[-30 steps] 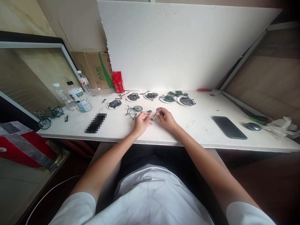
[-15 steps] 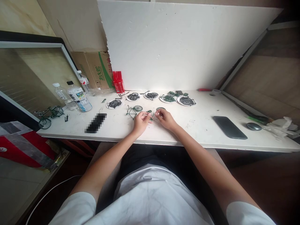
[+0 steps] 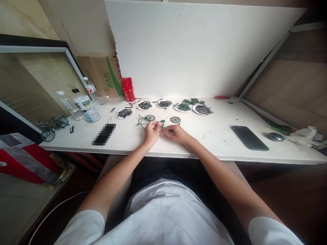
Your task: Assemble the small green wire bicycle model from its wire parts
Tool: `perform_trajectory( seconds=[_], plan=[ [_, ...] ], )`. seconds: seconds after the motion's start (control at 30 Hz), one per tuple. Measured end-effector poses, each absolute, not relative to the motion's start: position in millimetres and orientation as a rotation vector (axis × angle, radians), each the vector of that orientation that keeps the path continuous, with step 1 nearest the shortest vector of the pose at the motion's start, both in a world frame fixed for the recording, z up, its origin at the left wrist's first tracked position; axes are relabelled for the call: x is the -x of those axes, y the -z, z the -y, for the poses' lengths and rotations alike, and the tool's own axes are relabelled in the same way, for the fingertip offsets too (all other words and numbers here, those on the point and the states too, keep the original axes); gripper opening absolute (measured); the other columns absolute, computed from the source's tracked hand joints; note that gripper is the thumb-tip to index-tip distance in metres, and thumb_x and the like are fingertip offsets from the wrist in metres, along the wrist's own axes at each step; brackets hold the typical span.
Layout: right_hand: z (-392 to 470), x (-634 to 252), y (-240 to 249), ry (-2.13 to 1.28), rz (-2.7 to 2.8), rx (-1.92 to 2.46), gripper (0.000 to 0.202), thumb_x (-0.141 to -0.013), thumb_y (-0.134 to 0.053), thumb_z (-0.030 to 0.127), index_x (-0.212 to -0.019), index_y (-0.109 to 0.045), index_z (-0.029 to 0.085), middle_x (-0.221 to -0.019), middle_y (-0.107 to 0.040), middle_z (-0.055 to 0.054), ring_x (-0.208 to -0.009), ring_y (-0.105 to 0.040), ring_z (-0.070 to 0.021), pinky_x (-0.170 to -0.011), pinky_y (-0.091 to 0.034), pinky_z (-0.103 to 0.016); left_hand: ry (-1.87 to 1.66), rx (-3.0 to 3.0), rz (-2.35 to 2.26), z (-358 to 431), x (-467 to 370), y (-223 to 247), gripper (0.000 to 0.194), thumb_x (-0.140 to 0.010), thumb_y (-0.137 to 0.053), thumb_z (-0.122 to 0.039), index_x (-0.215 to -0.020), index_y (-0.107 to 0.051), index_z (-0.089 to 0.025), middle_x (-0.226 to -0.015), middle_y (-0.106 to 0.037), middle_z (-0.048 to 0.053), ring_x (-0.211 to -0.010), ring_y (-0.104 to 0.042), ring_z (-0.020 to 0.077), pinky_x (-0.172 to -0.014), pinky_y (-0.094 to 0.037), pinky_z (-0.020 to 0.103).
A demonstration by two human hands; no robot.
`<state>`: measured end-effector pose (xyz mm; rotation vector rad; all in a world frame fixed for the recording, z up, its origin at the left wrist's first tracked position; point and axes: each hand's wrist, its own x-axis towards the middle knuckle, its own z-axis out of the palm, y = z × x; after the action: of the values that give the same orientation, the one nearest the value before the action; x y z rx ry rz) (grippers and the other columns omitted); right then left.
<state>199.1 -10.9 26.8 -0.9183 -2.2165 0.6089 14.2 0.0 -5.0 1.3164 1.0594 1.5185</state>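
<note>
My left hand (image 3: 151, 132) is closed in a pinch around a small green model bicycle part (image 3: 162, 121), whose end sticks up past the fingertips. Against it, from the right, come the pinched fingers of my right hand (image 3: 175, 134); what they grip is hidden. Just beyond the right hand a loose green-rimmed wheel (image 3: 175, 119) lies flat. Left of and behind my left hand is a thin green bicycle frame (image 3: 142, 122) with a spoked wheel (image 3: 150, 118) by it.
Along the back stand several white plates (image 3: 118, 115) of dark and green bicycle parts. A built model bicycle (image 3: 54, 126), bottles (image 3: 87, 107) and a red box (image 3: 128, 89) are at left. At right lie a black phone (image 3: 249, 137) and a mouse (image 3: 276, 136).
My right hand has moved left and slightly toward me, closing up to my left hand. The loose wheel, partly covered before, now shows whole.
</note>
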Motion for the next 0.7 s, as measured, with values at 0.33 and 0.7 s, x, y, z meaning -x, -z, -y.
perform_trajectory(
  seconds=[0.33,0.7],
  plan=[
    [9.7,-198.1,-21.8,-0.667,2.320,0.759,0.017,-0.090,-0.072,0.023,-0.097,-0.086,0.017,-0.095,-0.084,-0.007,-0.077,-0.071,-0.0188,-0.073,-0.052,-0.028,-1.533,-1.362,-1.056,0.3,-12.3,1.6,0.032,-0.099,-0.071,-0.048,-0.098,-0.055,-0.021,-0.104,-0.081,0.012,-0.072,-0.080,0.0202,-0.050,-0.050,0.023],
    [12.7,-191.1,-25.0,-0.699,2.353,0.708,0.014,-0.091,-0.074,0.022,-0.098,-0.086,0.020,-0.099,-0.084,-0.007,-0.085,-0.075,-0.0203,-0.079,-0.056,-0.028,-1.424,-1.581,-1.085,-27.5,1.5,-18.9,0.036,-0.096,-0.074,-0.051,-0.092,-0.056,-0.020,-0.095,-0.080,0.008,-0.069,-0.079,0.0188,-0.053,-0.051,0.023]
  ],
)
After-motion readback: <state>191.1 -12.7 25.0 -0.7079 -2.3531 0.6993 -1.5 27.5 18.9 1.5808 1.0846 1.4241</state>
